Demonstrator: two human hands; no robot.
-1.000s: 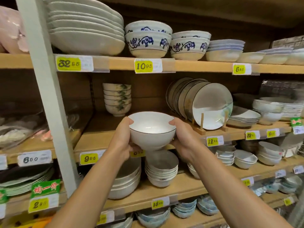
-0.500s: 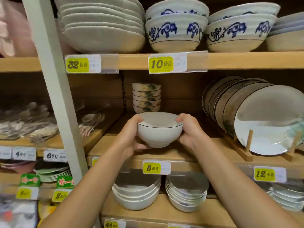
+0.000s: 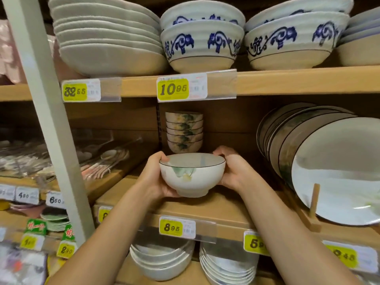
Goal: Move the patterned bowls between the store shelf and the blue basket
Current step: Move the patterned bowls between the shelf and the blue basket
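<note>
A white patterned bowl (image 3: 192, 177) with a dark rim and a green and yellow motif is held between both hands, just above the middle wooden shelf (image 3: 216, 208). My left hand (image 3: 153, 177) cups its left side and base. My right hand (image 3: 232, 167) grips its right side. Behind it, at the back of the shelf, stands a stack of several small patterned bowls (image 3: 184, 131). The blue basket is not in view.
Large blue-patterned bowls (image 3: 200, 44) and a stack of white dishes (image 3: 107, 36) fill the shelf above. Upright plates (image 3: 320, 159) lean in a wooden rack to the right. A white post (image 3: 47, 112) rises at left, with bagged spoons (image 3: 98, 161) beyond. White bowls (image 3: 162, 262) sit below.
The bowl has moved forward and deeper over the middle shelf, toward the stack at the back. It has turned so its green motif faces me. The view has closed in on the shelf.
</note>
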